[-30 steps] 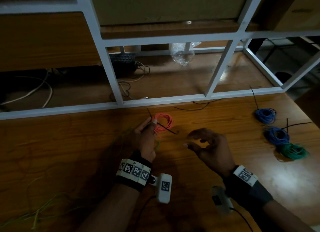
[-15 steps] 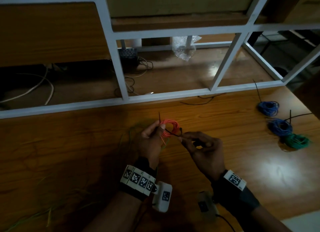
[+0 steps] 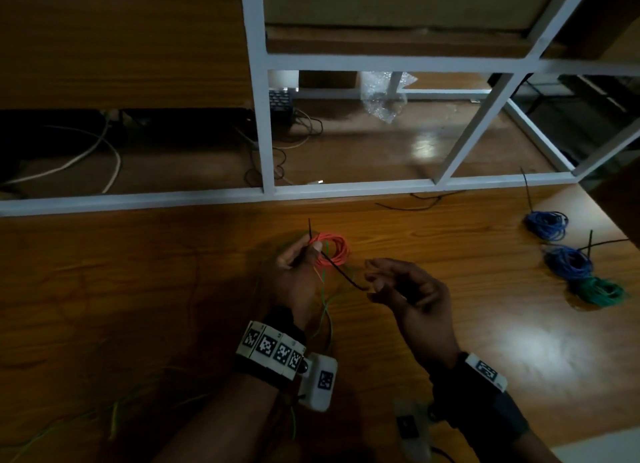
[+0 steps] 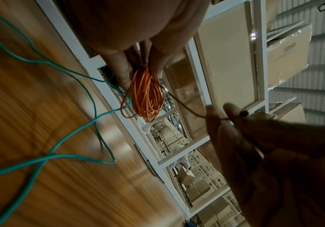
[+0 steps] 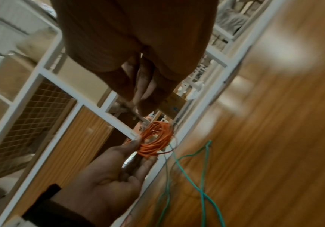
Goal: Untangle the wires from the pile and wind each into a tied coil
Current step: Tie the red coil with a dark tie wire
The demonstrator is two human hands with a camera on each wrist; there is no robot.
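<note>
Overhead, left hand [image 3: 297,272] grip pinches orange coil [image 3: 331,251] above table [image 3: 138,289].

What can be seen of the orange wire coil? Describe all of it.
The orange wire coil is a small ring of many thin, plastic-looking loops, held above the wooden table. The left hand pinches one side of it between thumb and fingers. A black tie runs from the coil to the right hand, which pinches its end. One loose loop sags outward, and a green wire trails nearby.
</note>
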